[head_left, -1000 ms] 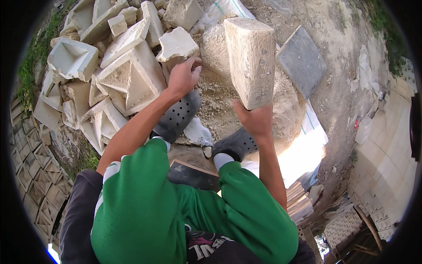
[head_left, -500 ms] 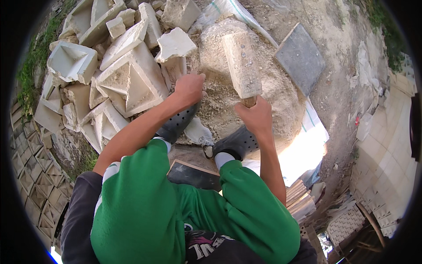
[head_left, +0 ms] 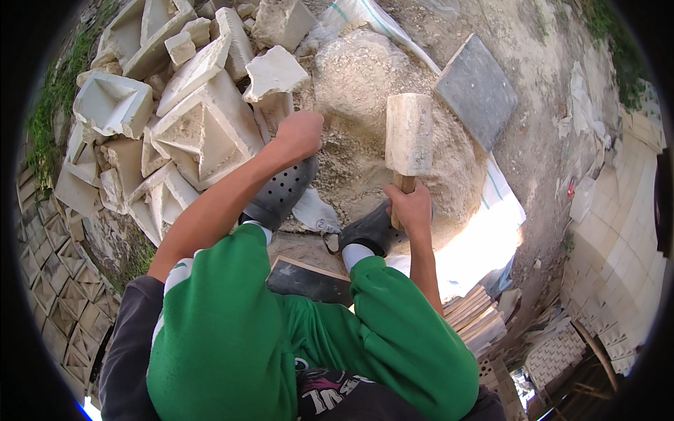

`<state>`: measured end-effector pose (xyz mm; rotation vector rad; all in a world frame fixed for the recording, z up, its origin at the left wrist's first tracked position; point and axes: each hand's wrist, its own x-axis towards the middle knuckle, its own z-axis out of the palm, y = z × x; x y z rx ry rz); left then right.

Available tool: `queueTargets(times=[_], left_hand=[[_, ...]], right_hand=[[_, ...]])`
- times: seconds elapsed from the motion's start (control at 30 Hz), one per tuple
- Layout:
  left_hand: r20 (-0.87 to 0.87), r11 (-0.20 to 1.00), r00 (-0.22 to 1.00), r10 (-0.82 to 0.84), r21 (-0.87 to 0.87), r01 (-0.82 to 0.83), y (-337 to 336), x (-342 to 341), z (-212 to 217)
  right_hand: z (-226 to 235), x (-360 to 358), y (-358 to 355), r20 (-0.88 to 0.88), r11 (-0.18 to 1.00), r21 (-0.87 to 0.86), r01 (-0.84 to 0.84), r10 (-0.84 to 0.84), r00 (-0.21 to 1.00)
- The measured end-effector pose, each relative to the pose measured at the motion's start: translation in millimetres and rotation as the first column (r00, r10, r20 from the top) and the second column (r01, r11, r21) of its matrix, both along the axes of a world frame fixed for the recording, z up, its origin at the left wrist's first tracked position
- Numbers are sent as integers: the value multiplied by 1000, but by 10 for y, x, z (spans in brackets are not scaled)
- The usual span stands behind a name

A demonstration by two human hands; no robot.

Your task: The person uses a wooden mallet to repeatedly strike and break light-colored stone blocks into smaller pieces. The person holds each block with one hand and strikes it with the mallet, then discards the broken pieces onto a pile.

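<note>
My right hand (head_left: pixel 411 208) is closed round the short handle of a pale, dust-covered mallet (head_left: pixel 408 133). The mallet's blocky head is raised over a mound of crushed whitish rubble (head_left: pixel 361 74). My left hand (head_left: pixel 300 133) is closed above my left shoe, at the near left edge of the mound. Its fingers curl away from view, so whatever they grip is hidden. Just beyond it lies a broken pale chunk (head_left: pixel 275 72). Beside my left forearm sits a cracked block with a triangular hollow (head_left: pixel 207 130).
Broken hollow blocks, among them a white one (head_left: pixel 112 100), are heaped at the left. A grey square slab (head_left: pixel 477 92) lies right of the mound, on the edge of a white woven sheet (head_left: pixel 500 193). My dark perforated clogs (head_left: pixel 281 191) flank a whitish cloth (head_left: pixel 316 212).
The mallet and my right hand have come nearer to me, the head swinging slightly right and more upright. My left hand has shifted only a little, toward the upper left.
</note>
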<state>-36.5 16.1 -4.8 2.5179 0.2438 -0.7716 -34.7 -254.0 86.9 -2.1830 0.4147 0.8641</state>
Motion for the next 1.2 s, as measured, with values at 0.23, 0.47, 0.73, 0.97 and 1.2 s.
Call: queueTargets(times=[0.23, 0.47, 0.73, 0.97, 1.2], left_hand=[[-37, 986, 994, 104, -127, -108, 132, 64, 58], [-69, 715, 927, 368, -616, -330, 129, 368, 436], [243, 819, 846, 475, -474, -324, -41, 340, 255], [419, 911, 840, 346, -365, -193, -140, 516, 208], [404, 848, 776, 485, -434, -304, -96, 496, 232]], right_hand=[[-47, 41, -67, -32, 998, 29, 50, -49, 998], [-72, 50, -81, -40, 998, 31, 48, -46, 998], [-42, 112, -49, 74, 999, 7, -52, 51, 996], [175, 343, 208, 85, 996, 20, -88, 86, 993], [327, 405, 312, 341, 977, 153, -148, 88, 936]])
